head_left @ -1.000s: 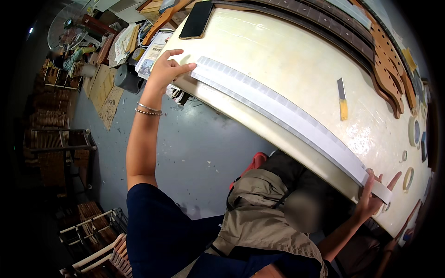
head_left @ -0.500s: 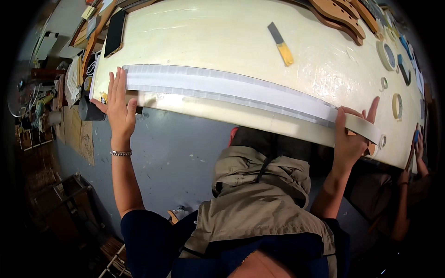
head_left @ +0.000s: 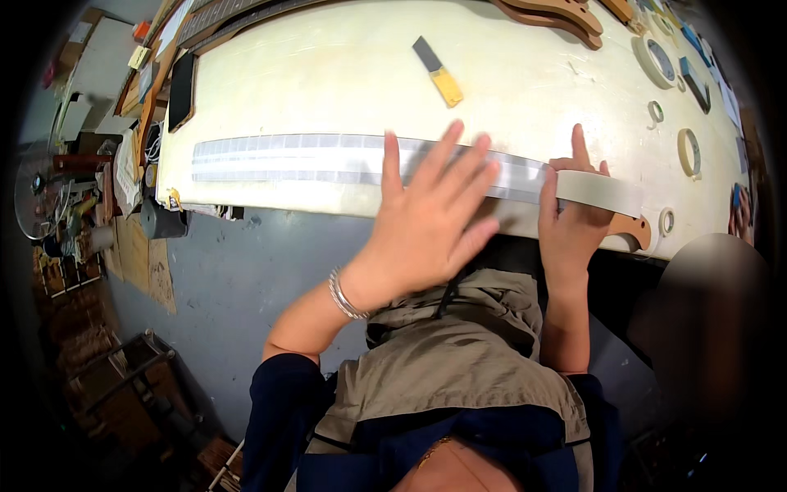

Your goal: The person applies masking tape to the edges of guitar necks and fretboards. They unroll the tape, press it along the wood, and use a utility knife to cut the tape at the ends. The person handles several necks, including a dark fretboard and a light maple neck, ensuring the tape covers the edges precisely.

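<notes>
A long pale strip (head_left: 270, 158) with tape-like squares along both edges lies along the near side of the table. Over its middle is my left hand (head_left: 430, 209), open with the fingers spread and slightly blurred; whether it touches the strip I cannot tell. At the strip's right end my right hand (head_left: 574, 225) grips a roll of wide off-white tape (head_left: 598, 193), index finger pointing away from me. Part of that hand is behind the tape. Beside it, a brown wooden guitar headstock (head_left: 630, 232) shows at the table edge.
A scraper with a yellow handle (head_left: 447, 86) lies beyond the strip. Tape rolls (head_left: 656, 61) and a smaller ring of tape (head_left: 689, 154) sit at the right. Wooden guitar parts (head_left: 557, 18) and a fretboard (head_left: 238, 20) line the far edge. A blurred person (head_left: 713, 303) is at right.
My left hand has left the strip's left end and moved right to its middle. My right hand keeps hold of the tape. The view has shifted, and the neighbouring person has come closer.
</notes>
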### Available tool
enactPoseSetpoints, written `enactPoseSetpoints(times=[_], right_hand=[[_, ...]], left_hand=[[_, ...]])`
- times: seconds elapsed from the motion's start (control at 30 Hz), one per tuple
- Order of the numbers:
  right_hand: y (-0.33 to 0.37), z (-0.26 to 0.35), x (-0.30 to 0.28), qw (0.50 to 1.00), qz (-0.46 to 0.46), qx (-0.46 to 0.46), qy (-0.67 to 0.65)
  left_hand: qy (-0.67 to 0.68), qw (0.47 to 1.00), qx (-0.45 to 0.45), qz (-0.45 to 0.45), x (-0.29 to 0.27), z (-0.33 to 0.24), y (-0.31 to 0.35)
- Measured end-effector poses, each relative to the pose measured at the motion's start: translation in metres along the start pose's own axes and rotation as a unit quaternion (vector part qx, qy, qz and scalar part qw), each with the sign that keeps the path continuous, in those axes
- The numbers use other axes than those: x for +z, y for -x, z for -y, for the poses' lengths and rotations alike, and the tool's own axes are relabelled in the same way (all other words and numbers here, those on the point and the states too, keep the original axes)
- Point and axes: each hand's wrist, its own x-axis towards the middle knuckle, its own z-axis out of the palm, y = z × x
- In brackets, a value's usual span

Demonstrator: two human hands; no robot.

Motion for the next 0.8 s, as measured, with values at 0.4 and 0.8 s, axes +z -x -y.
enactPoseSetpoints(times=[0.4,0.8], right_hand=[[0.005,-0.010,0.014,0.997,-0.063,-0.037,0.025],[0.009,-0.016,0.016,0.998,-0.053,-0.039,-0.004]], left_hand=[[-0.078,0.984,-0.142,0.070,0.024,0.068,-0.144],[0.393,0.863,-0.284,-0.140,-0.030,0.023,-0.007]])
